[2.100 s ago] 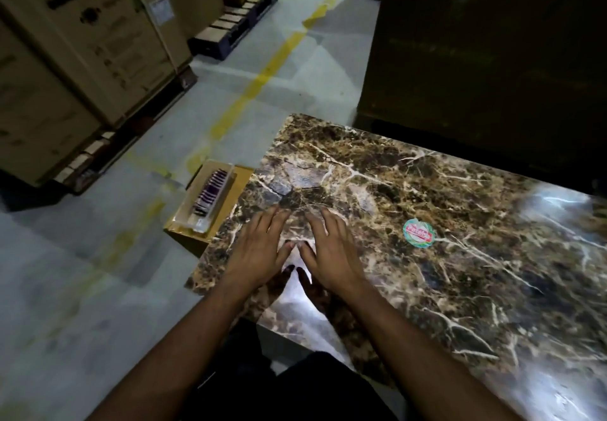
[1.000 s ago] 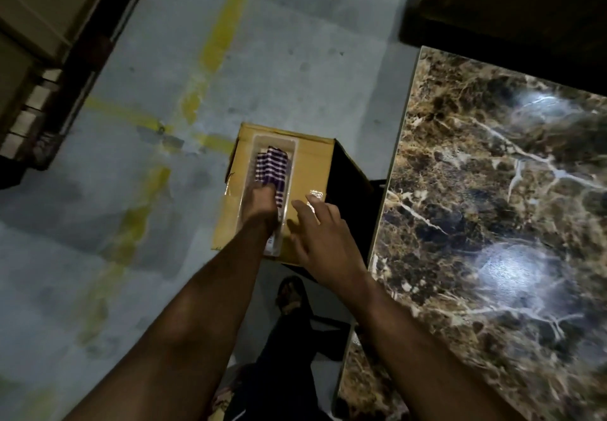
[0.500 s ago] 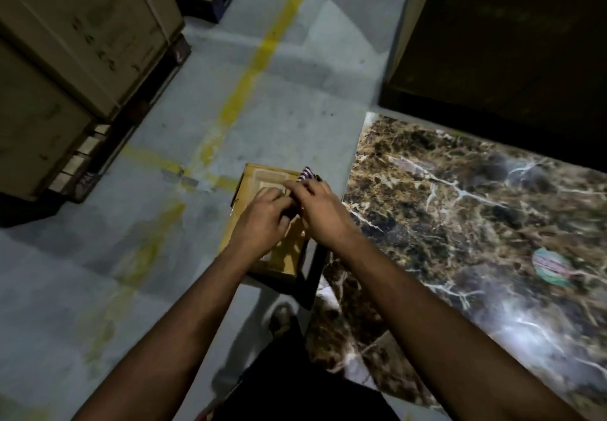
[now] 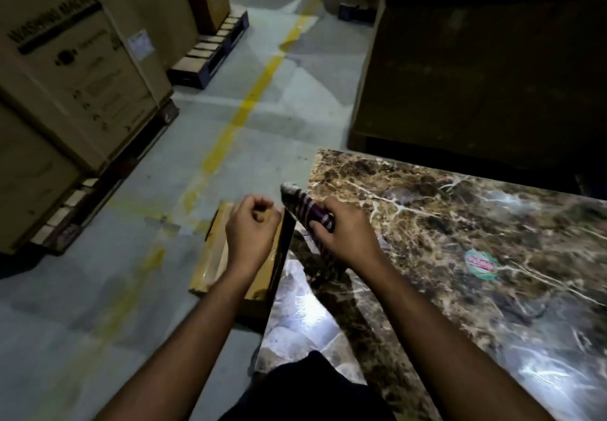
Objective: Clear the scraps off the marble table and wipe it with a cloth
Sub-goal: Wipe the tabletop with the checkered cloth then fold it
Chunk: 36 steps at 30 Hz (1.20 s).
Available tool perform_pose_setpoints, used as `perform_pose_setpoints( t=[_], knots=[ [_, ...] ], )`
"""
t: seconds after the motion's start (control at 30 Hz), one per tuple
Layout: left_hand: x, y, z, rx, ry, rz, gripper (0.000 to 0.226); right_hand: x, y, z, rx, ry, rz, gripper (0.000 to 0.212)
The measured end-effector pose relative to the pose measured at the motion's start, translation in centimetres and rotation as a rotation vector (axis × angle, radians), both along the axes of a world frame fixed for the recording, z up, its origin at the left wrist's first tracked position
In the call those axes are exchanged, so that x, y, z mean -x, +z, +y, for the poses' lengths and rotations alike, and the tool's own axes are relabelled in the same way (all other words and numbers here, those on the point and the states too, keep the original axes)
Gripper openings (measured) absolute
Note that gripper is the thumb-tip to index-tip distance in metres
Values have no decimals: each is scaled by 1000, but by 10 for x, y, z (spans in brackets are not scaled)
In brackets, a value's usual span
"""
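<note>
The left hand (image 4: 251,230) is curled into a loose fist, nothing visibly held, above a small cardboard box (image 4: 210,256) on the floor. The striped cloth (image 4: 303,207) is gripped by the right hand (image 4: 345,233) over the marble surface (image 4: 460,223) edge. Large cartons (image 4: 75,69) are stacked beyond.

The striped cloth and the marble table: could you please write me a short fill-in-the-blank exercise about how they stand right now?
1. The folded striped cloth is gripped by the ____ hand.
2. The left hand is curled above a ____ box on the floor.
3. The round sticker lies on the ____ table.
4. A painted line of ____ colour runs along the floor.

Missing words: right; cardboard; marble; yellow
</note>
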<state>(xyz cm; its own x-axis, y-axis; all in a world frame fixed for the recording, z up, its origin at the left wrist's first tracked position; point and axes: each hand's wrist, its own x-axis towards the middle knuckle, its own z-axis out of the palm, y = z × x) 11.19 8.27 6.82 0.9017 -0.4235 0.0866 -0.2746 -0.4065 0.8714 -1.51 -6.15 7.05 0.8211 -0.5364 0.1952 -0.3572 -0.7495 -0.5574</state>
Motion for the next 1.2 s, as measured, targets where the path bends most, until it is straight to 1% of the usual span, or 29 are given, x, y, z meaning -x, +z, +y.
perform_pose_setpoints(
  t=[0.03,0.07,0.1,0.13,0.17,0.23,0.3,0.33,0.37,0.4,0.43,0.47,0.5,0.53,0.57,0.6,0.63,0.67,0.7,0.73,0.77,0.83,0.9,0.97,1.07,1.1,1.13,1.2],
  knots=[
    [16,1,-5,94,-23,315,13,9,1,0,-11,-40,-39,21],
    [30,0,-9,187,-92,597,17,15,2,3,-25,-62,-58,20],
    [44,1,-14,252,-172,813,18,21,2,8,-37,-68,-69,18],
    [55,2,-19,289,-243,941,21,25,2,15,-46,-61,-71,15],
    [63,2,-24,325,-295,1006,25,29,2,21,-51,-38,-71,14],
    [71,0,-33,416,-322,1030,33,36,3,32,-89,24,-46,23],
    [71,-3,-37,451,-288,1021,31,46,4,34,-226,69,-43,30],
    [68,-4,-37,431,-262,1026,28,52,5,33,-320,52,-74,29],
    [66,-6,-36,407,-245,1038,25,59,5,29,-408,-3,-133,26],
    [64,-7,-36,384,-244,1051,24,64,3,25,-463,-101,-198,25],
    [62,-9,-34,368,-249,1069,25,68,-1,20,-468,-230,-243,24],
    [60,-9,-33,363,-256,1101,28,71,-5,15,-458,-356,-249,27],
    [58,-9,-32,364,-268,1144,31,73,-8,9,-503,-444,-224,37],
    [55,-8,-30,363,-292,1194,34,73,-12,4,-658,-468,-190,48],
    [54,-8,-29,358,-326,1244,36,73,-16,-1,-918,-441,-180,55],
    [53,-7,-28,346,-365,1283,39,74,-20,-4,-1203,-389,-179,55],
    [53,-7,-27,329,-401,1305,40,76,-24,-5,-1427,-329,-183,50],
    [52,-9,-27,314,-431,1307,39,79,-28,-6,-1553,-287,-200,44],
    [51,-11,-28,296,-451,1286,38,81,-32,-5,-1594,-279,-221,38],
    [50,-14,-28,269,-455,1243,36,83,-38,-5,-1576,-287,-242,32],
    [50,-18,-29,228,-447,1170,34,84,-43,-6,-1508,-295,-252,28],
    [50,-25,-31,102,-422,967,26,86,-47,-11,-1299,-327,-211,22],
    [49,-31,-35,41,-404,850,21,88,-50,-20,-1143,-354,-153,22],
    [44,-38,-45,28,-391,803,24,85,-51,-30,-1045,-385,-120,26],
    [34,-51,-68,-29,-337,694,37,76,-55,-48,-982,-417,-80,30],
    [32,-56,-76,-59,-311,667,42,74,-59,-54,-951,-438,-50,34],
    [30,-63,-81,-104,-303,624,46,72,-63,-60,-871,-462,24,43],
    [26,-74,-85,-312,-357,440,55,73,-76,-66,-606,-528,274,65]
  ],
)
